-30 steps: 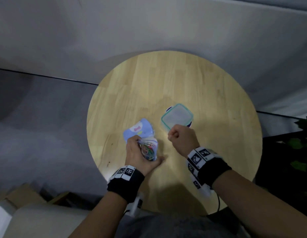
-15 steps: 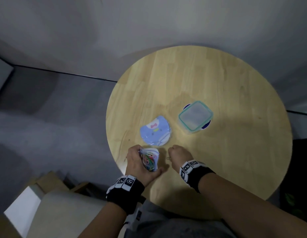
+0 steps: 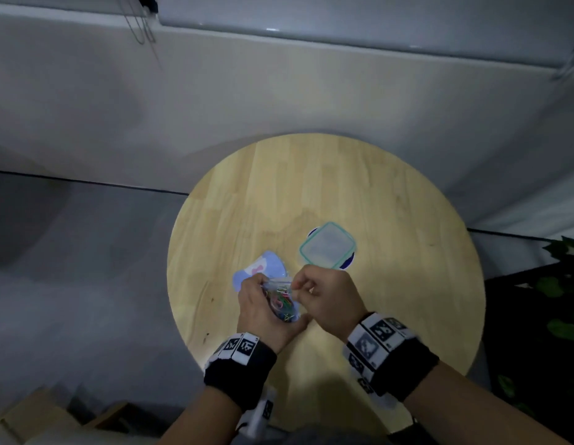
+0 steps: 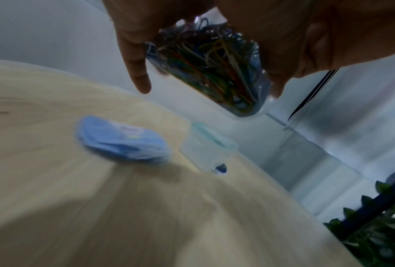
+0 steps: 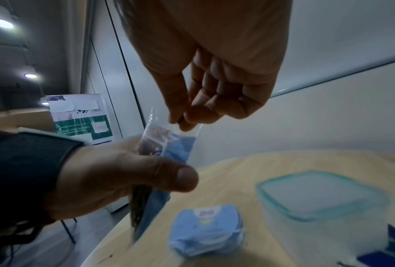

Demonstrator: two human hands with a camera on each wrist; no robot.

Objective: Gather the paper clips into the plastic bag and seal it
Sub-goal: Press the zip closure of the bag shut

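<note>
A small clear plastic bag (image 3: 280, 301) full of coloured paper clips (image 4: 214, 72) is held above the round wooden table (image 3: 391, 220). My left hand (image 3: 260, 311) grips it round the middle, thumb on the front (image 5: 180, 178). The bag's mouth (image 5: 168, 137) points up and looks open. My right hand (image 3: 324, 297) is right beside it. Its thumb and forefinger pinch a small dark thing, seemingly a paper clip, at the mouth's top edge (image 5: 182, 122). The other fingers are curled in.
A folded blue cloth pouch (image 3: 261, 268) lies just beyond my left hand. A clear box with a teal-rimmed lid (image 3: 327, 247) stands to its right. Green plant leaves (image 3: 564, 284) are off the table's right side. Cardboard boxes (image 3: 32, 415) sit low on the left.
My right hand came off the table near its front edge and moved up to the bag's mouth. The left hand lifted the bag slightly. The head view shifted.
</note>
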